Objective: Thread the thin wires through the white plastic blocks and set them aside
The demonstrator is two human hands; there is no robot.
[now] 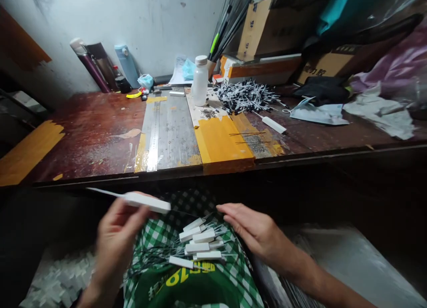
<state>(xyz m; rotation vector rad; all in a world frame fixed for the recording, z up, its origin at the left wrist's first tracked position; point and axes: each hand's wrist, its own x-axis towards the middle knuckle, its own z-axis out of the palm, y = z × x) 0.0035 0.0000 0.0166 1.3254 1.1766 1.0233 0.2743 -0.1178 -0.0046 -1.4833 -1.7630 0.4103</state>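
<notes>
White block in left hand, wire faint

Our left hand [120, 230] pinches a white block [150, 203] above our lap, the fingers blurred and partly hidden behind it. Our right hand [258, 228] holds its fingers close together; we cannot tell whether they grip the faint wire [182, 213] leaving the block. More blocks [204, 236] overlap on our green checked cloth [245, 272]. Beyond, our worn table [93, 121] has yellow tape [222, 141] and meets a stained wall [160, 23]; purple plastic [393, 61] is cut off at right.
</notes>
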